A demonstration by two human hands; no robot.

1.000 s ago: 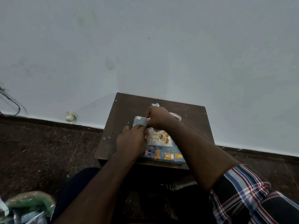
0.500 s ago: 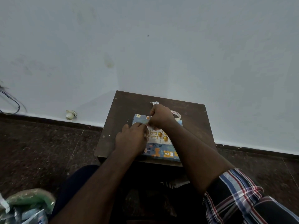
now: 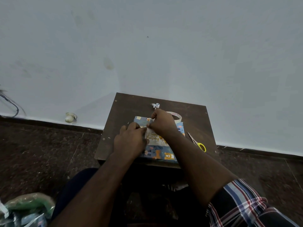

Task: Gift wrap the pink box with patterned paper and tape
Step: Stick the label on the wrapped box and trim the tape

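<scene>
Your wrapped box sits mid tabletop, toward the near edge, already covered in patterned paper; no pink shows, so the box itself is fully hidden. Your left hand lies palm-down on the box's left part, fingers pressing the paper near the top seam; they look fairly flat, but the tips are lost against your right hand. Your right hand is curled over the far edge of the box, fingers pinching something small at the paper fold; whether that's tape or a paper flap I can't tell, it's too small and dark. "Happy Birthday" lettering is half covered by your right wrist. The tape roll sits just behind your right hand, mostly hidden by it. Scissors lie right of the box, the blades partly behind your forearm, one yellow handle showing. A small crumpled paper scrap lies near the far edge. The plastic bag at lower left is cut off by the frame.
</scene>
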